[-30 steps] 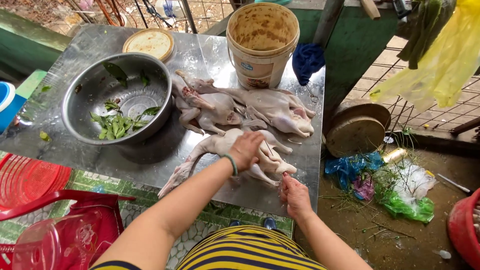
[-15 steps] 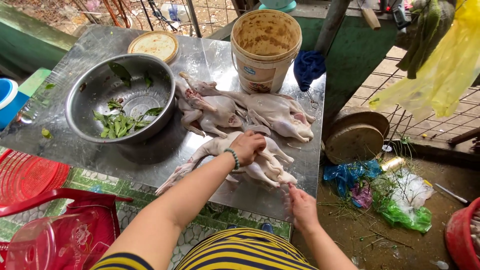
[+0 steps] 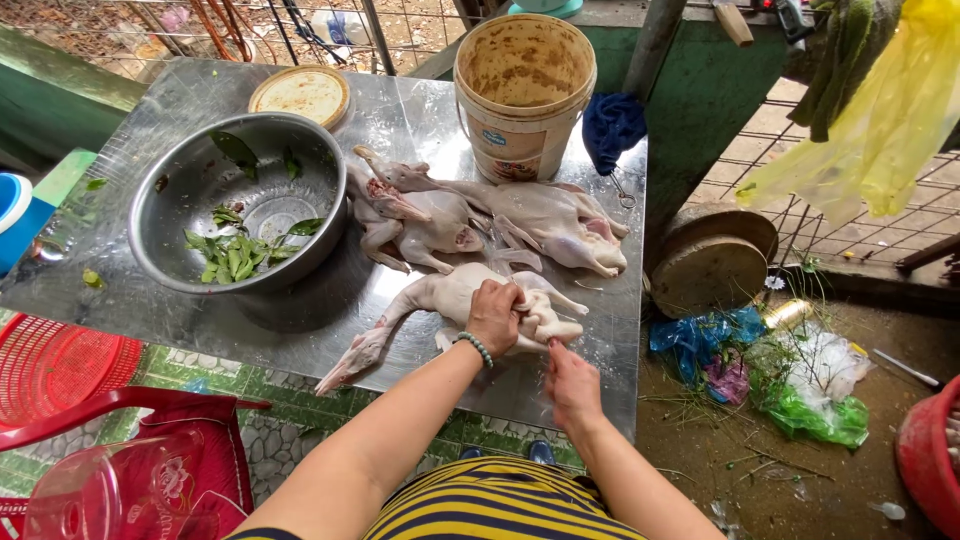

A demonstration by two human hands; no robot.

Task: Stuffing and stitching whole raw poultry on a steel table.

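Worked at a shiny metal desk [image 3: 300, 330] outdoors, with wire fencing behind and a dirt floor to the right strewn with plastic bags [image 3: 790, 380] in blue, pink and green. Stood on the desk's far edge: a stained cream bucket [image 3: 523, 95] and, to its left, a round flat lid [image 3: 299, 95]. Sat on the left half: a steel bowl [image 3: 240, 195] holding water and a few green leaves [image 3: 232, 258]. Lay between bowl and bucket: two plucked birds [image 3: 490, 215], pale and pinkish, side by side and touching. Hung off the desk's right corner: a dark blue cloth [image 3: 612, 125]. Leaned beside the desk, on the ground: a round wooden block [image 3: 712, 268]. Showed at lower left: a red plastic chair [image 3: 120, 450] and a red basket [image 3: 50, 365].

Lay on the near part of the desk: a third plucked bird [image 3: 440, 300], bare and whitish, neck and head stretched toward the near left edge, legs pointing right. Pressed down on its body: the left hand [image 3: 495, 315], closed in a grip over the skin, a bead bracelet at the wrist. Met the bird's rear end just below: the right hand [image 3: 572, 382], fingers pinched together on the flesh; could not tell whether anything small was held in it.
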